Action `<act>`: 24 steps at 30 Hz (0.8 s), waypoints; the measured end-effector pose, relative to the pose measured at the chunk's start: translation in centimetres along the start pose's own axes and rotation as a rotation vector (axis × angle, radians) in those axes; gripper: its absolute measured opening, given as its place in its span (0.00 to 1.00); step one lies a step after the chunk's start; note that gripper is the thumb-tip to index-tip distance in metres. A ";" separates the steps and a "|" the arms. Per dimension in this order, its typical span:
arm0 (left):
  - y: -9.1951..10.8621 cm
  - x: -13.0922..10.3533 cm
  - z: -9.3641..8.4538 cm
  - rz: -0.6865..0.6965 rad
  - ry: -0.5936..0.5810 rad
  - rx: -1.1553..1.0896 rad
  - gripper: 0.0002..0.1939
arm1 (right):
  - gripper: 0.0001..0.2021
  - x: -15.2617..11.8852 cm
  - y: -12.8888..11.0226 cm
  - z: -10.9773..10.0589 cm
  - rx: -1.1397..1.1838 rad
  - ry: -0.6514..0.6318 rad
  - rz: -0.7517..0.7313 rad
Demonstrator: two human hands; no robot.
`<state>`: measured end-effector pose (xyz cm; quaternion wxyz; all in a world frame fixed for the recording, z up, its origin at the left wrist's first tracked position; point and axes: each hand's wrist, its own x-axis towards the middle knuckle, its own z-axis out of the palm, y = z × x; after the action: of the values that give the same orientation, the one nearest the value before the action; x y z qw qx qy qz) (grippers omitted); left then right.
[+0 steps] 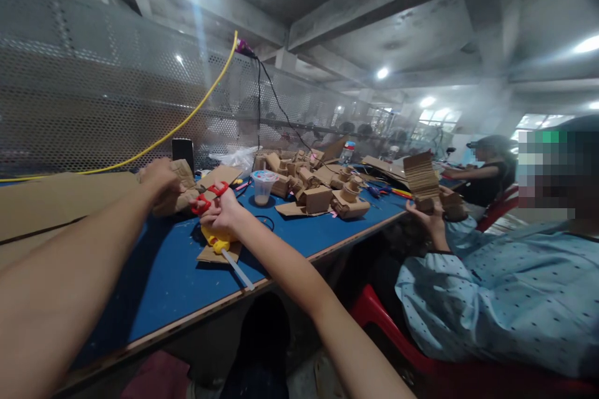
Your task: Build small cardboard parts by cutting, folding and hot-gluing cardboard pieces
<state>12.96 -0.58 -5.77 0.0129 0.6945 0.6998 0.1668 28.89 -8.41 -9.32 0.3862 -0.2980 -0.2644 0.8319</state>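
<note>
My right hand (221, 211) grips a pair of scissors with red handles (218, 189), its fingers around the loops. The blades point left toward a crumpled brown cardboard piece (179, 190). My left hand (161, 176) is closed on that cardboard at its upper left side; some of its fingers are hidden. Just below my right hand a yellow glue gun (219, 238) lies on a small cardboard scrap (206, 255), a white glue stick poking out of its back. A large flat cardboard sheet (93, 190) extends to the left.
On the blue table (163, 280) stand a plastic cup (264, 187) and several small cardboard constructions (318, 198). A dark phone (183, 151) leans near the perforated metal screen (93, 87). On the right, a seated person in a light blue dotted garment (491, 287) holds corrugated cardboard (421, 177).
</note>
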 end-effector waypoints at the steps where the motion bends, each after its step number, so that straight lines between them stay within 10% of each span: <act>1: 0.0 0.2 0.1 0.002 0.000 0.000 0.20 | 0.30 -0.1 0.0 0.0 -0.012 0.006 -0.002; 17: -0.9 0.3 1.2 -0.017 0.099 -0.028 0.19 | 0.40 0.6 -0.3 -0.6 -0.351 -0.197 0.035; 24: 0.0 1.0 2.2 0.003 0.088 0.072 0.19 | 0.46 -1.2 -3.3 -1.1 -0.750 -0.126 -0.230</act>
<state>13.46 0.89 -7.66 -0.0430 0.6876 0.7041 0.1719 31.85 -7.31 -7.52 0.3244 -0.3353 -0.6047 0.6455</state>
